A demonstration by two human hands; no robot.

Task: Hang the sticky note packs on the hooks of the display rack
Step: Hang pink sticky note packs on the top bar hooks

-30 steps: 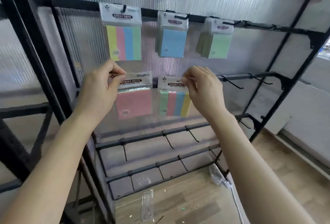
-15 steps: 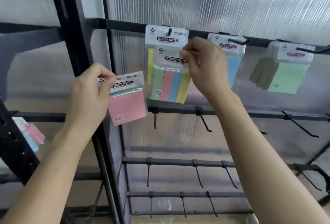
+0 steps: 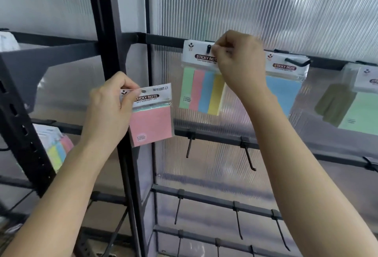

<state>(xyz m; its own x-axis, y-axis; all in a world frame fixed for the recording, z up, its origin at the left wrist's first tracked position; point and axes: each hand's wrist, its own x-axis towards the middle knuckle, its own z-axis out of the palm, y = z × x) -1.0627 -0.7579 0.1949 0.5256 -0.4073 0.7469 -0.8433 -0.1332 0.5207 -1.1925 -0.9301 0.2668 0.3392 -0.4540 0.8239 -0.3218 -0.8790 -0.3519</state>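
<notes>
Right hand pinches striped pack, seating it on hook at 12 o'clock. Left hand grips pink pack at 9 o'clock. Next: line its hole up with a free hook.

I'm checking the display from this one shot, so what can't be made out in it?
Head view:
Striped pack: right hand covers its header's right end; anything hanging behind it is hidden.
Green pack: cut off by the right edge.
Pink pack: print too small; left hand covers its header's left corner.
Packs on the left rack: blurred, partly behind the black upright.
</notes>
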